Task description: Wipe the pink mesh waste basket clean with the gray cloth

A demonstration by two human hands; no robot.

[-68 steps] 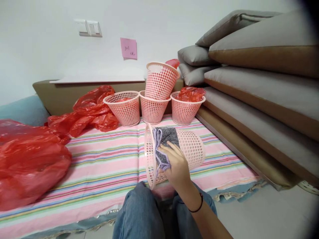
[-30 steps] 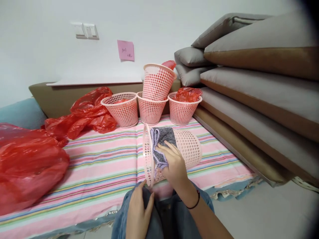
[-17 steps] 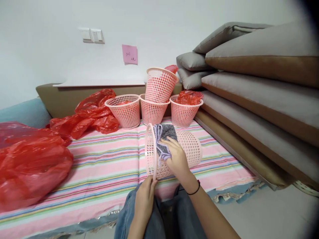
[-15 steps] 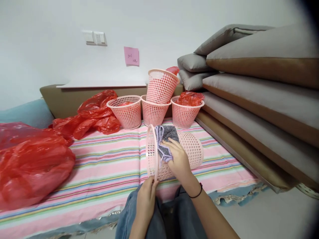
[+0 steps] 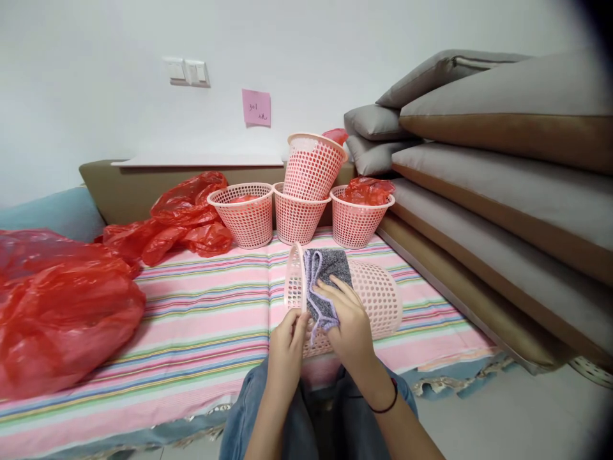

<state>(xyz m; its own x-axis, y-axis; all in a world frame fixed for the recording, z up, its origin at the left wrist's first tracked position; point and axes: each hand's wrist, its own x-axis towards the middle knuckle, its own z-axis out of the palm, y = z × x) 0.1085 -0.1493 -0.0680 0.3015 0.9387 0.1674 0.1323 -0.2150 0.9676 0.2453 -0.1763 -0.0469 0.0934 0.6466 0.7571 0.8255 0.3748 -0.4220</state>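
The wall [image 5: 335,51] in front of me is plain white, evenly lit, with switches [image 5: 186,72] and a pink note [image 5: 256,108] on it. Below stands a low brown backrest [image 5: 112,198], then a seat spread with a striped cover [image 5: 205,319]. Grey-and-brown cushions [image 5: 507,137] are piled at right, above a pale floor [image 5: 483,415].
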